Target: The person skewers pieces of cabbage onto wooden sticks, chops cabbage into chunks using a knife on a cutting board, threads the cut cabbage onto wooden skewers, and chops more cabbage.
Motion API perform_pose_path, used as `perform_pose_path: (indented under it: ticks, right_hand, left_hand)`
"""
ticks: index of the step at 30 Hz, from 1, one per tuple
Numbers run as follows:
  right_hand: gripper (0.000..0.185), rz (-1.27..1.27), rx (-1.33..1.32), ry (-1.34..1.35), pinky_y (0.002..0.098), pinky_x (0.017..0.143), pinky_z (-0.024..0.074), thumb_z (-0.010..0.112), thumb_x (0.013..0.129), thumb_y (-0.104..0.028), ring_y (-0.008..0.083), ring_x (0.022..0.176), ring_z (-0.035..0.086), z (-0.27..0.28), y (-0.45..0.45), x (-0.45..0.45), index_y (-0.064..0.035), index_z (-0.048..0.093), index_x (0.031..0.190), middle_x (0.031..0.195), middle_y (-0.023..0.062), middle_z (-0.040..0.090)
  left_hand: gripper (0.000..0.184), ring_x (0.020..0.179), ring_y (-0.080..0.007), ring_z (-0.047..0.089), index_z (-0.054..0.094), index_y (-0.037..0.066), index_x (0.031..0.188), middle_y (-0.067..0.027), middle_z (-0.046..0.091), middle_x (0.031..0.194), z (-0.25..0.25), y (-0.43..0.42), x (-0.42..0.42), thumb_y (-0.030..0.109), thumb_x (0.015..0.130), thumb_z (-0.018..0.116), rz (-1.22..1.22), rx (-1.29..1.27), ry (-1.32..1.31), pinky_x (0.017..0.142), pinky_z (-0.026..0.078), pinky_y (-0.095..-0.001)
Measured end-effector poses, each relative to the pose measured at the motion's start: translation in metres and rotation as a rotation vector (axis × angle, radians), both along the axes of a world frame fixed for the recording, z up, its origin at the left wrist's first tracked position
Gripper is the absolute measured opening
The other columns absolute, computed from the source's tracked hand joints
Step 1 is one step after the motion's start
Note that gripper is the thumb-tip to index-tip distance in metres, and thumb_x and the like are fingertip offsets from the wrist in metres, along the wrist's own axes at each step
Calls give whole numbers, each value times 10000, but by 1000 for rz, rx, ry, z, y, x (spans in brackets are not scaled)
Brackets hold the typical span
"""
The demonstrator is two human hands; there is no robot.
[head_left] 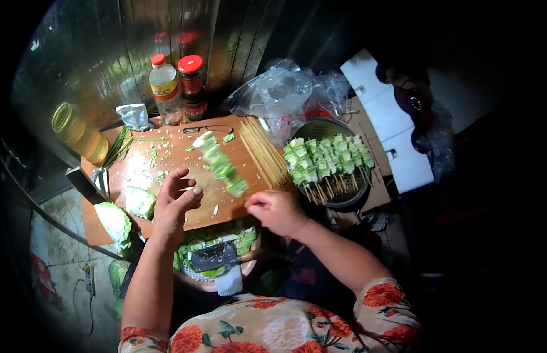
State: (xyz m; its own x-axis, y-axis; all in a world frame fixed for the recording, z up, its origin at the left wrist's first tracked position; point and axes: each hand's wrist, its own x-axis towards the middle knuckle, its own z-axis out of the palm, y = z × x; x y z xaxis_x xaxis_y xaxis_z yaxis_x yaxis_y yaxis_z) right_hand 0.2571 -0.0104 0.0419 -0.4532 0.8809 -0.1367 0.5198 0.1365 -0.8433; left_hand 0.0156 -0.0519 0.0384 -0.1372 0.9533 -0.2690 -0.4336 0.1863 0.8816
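Observation:
My right hand [279, 212] is closed in a pinch at the lower end of a skewer of cabbage pieces [219, 163]. The skewer is tilted over the orange cutting board [200, 209] and slightly blurred, and its stick hardly shows. Over the left half of the board, my left hand [174, 200] is open with curled, parted fingers and nothing in them. Beside it lies a chunk of cabbage [140, 202], with a larger cabbage wedge [113, 225] at the board's corner. A bundle of bamboo sticks [263, 152] rests along the board's right side.
Finished cabbage skewers [329, 156] lie across a dark colander [350, 197] at right. A cleaver [213, 257] rests on a basket [250, 267] of cut cabbage below the board. Along the back stand a bottle [163, 88], a red-lidded jar [191, 76] and a yellow-liquid jar [85, 141].

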Motion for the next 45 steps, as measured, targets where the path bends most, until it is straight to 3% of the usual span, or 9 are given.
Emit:
perform_pose_path:
  ticks: [2, 4, 6, 10, 12, 15, 25, 38, 45]
  right_hand:
    - [154, -170, -181, -35, 308, 607, 496, 628, 823, -161, 180, 650, 639, 10, 9, 33, -32, 668, 898, 747, 105, 668]
    - [188, -300, -122, -5, 229, 473, 457, 622, 850, -158, 70, 523, 542, -7, 20, 76, -16, 666, 965, 723, 20, 630]
    - [191, -373, 96, -123, 240, 472, 458, 631, 841, -162, 78, 517, 546, -36, 31, 127, -10, 670, 949, 705, 18, 629]
    - [184, -652, 55, -297, 273, 480, 463, 653, 819, -170, 96, 534, 571, -53, 44, 194, -15, 684, 912, 697, 28, 639]
    - [214, -622, 139, -574, 321, 621, 512, 661, 809, -215, 188, 662, 657, -59, 57, 223, -31, 695, 912, 794, 108, 693]
    - [188, -708, 54, -742, 368, 763, 510, 649, 802, -230, 267, 835, 665, -48, 72, 232, -77, 709, 894, 873, 120, 697]
    - [175, -546, 34, -1230, 424, 783, 521, 562, 811, -133, 350, 913, 648, -66, 121, 252, -62, 712, 865, 935, 178, 678]
    - [284, -621, -103, -1209, 423, 881, 496, 541, 855, -186, 347, 1078, 594, -17, 104, 209, -3, 654, 1040, 1134, 215, 618]
    - [304, -158, 286, -866, 412, 832, 491, 607, 781, -241, 343, 930, 616, 17, 68, 91, -23, 665, 985, 994, 198, 644]
  left_hand:
    - [477, 902, -160, 572, 461, 64, 1243, -65, 528, 1076, -4, -1, -2, 135, 824, 679, -11, 5, 27, 741, 474, -294]
    - [443, 883, -161, 582, 479, 58, 1221, -72, 532, 1087, -4, -1, -2, 112, 823, 667, -51, 6, 69, 732, 479, -298]
    - [410, 867, -161, 590, 495, 54, 1199, -78, 538, 1098, -3, -1, -1, 87, 823, 654, -51, -1, 80, 730, 482, -299]
    - [367, 857, -151, 590, 509, 47, 1164, -77, 555, 1076, -9, 0, -3, 46, 820, 635, -91, -43, 96, 725, 482, -285]
    - [343, 834, -144, 589, 520, 44, 1138, -68, 562, 1046, -13, 2, -1, 36, 815, 636, -124, -76, 135, 714, 482, -277]
    - [298, 807, -165, 605, 519, 59, 1105, -64, 594, 973, -11, 3, 5, 33, 818, 597, -135, -69, 194, 690, 486, -284]
    - [316, 839, -126, 581, 529, 41, 1112, -52, 556, 1014, -8, 10, 10, 7, 816, 635, -169, -151, 177, 712, 488, -260]
    - [261, 820, -175, 606, 533, 28, 1076, -73, 583, 996, -17, 8, -8, 17, 817, 559, -102, -82, 221, 687, 487, -294]
    - [271, 760, -103, 556, 574, -6, 1054, -38, 600, 890, -28, 19, -38, 45, 801, 657, 87, -99, 515, 657, 464, -243]
